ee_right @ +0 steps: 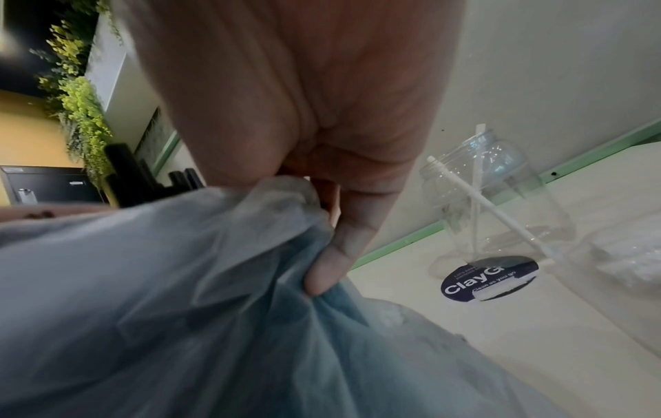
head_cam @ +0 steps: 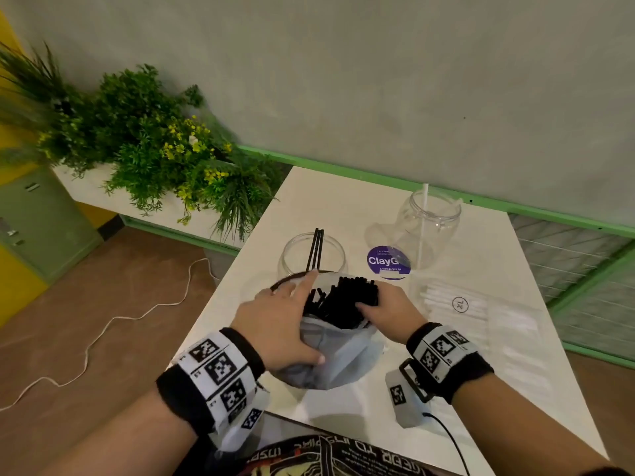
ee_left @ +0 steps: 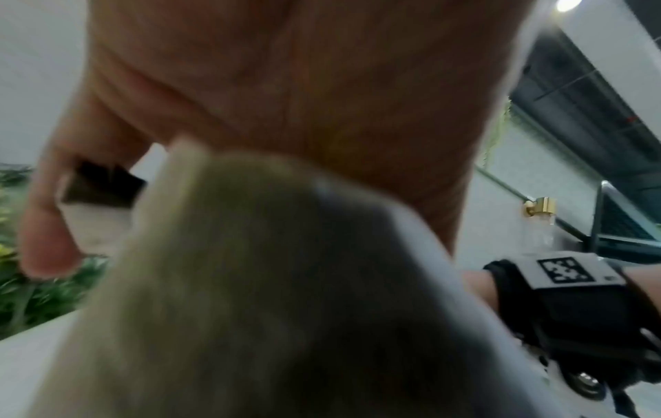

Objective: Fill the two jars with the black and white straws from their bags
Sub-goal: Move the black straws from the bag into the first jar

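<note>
Left hand [head_cam: 278, 324] is cupping the bag [head_cam: 338, 352] of black straws [head_cam: 347, 300]; right hand [head_cam: 388, 312] is pinching the bunch (bag rim included). Jar [head_cam: 311, 254] is standing just beyond the fingertips.

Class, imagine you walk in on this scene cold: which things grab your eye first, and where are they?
First, the bundle of black straws poking out of a bag at the table's near edge, gripped by the left hand and right hand. Behind them stand two clear jars: the left jar holds a few black straws, the right jar a white straw. Leafy plants fill the far left.
</note>
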A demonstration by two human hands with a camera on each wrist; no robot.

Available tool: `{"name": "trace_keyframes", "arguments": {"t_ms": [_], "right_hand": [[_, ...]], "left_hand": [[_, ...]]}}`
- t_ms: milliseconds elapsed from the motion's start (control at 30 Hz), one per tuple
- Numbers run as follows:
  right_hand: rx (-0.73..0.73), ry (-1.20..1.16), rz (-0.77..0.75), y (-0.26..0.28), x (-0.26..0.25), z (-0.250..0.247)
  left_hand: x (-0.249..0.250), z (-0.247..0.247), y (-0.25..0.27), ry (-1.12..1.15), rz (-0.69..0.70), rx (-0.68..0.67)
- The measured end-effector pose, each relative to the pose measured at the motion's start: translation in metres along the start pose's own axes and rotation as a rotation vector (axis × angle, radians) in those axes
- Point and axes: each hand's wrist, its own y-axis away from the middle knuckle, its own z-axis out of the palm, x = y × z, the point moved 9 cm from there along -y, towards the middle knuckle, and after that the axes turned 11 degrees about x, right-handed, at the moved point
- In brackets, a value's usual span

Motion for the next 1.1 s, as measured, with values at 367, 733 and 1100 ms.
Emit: {"name": "trace_keyframes", "arguments": {"t_ms": [367,733,1100], "right_hand": [[-0.082,0.107,-0.296,0.013,-0.036,-0.01],[-0.138,0.368,-0.697,0.004,-0.084,0.015],[0.18,0.211,-0.602,0.021,-0.043,-0.016]], "left_hand": [[-0.025,0.007,-0.014,0.207,-0.018,0.045],[-0.028,0.007,-0.021,0.226,-0.028,0.054],[-0.034,0.006,-0.024,0.247,-0.091,0.084]]}}
